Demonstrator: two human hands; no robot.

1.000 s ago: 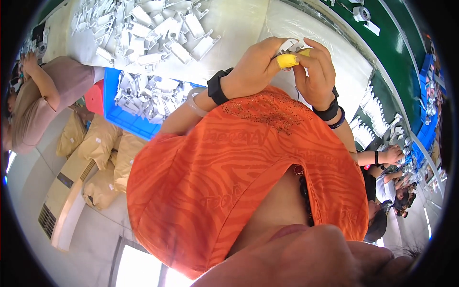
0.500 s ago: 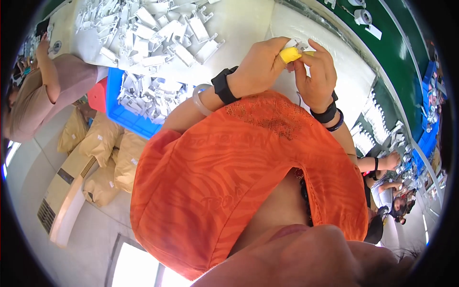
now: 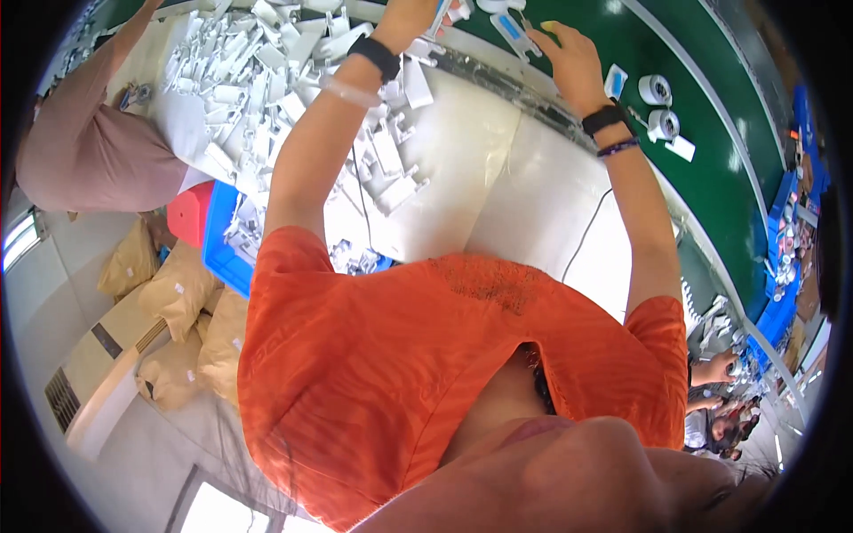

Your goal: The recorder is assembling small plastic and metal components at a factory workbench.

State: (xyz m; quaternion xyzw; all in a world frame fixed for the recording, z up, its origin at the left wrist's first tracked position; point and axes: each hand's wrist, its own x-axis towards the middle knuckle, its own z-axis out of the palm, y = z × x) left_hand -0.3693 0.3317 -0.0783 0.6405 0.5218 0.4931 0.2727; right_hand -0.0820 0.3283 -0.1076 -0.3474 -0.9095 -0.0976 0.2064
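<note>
Take the green conveyor belt (image 3: 746,102) as reference for every position. Locate the white bracket with a blue patch (image 3: 511,31) on the belt's near margin. Find the right hand (image 3: 573,67) over the same margin, with fingers loosely spread and tips touching or just beside that bracket; nothing visibly pinched. Find the left hand (image 3: 413,16) farther left at the belt's near edge, cut off by the upper border of view, against or just beside a white-and-blue piece (image 3: 438,16); grip impossible to tell.

Attribute the outstretched arms, by judgement, to the need to reach the belt across the worktop (image 3: 462,160). Treat the loose heap of white brackets (image 3: 235,80), left of the belt on the worktop, as probably set within easy reach. Treat the blue bin (image 3: 219,240), lower and farther from the belt, as likely bulk storage for similar parts. Ascribe the yellow finger wrap (image 3: 551,27) on the right hand, tentatively, to protection or grip. Note also white cylindrical fittings (image 3: 656,91) on the belt.

Check for markings: no legible brand on brackets or fittings; blue patch possibly film or label, without readable text. Record small pale labels on tan sacks (image 3: 178,284), well apart from the belt; too small to read.
</note>
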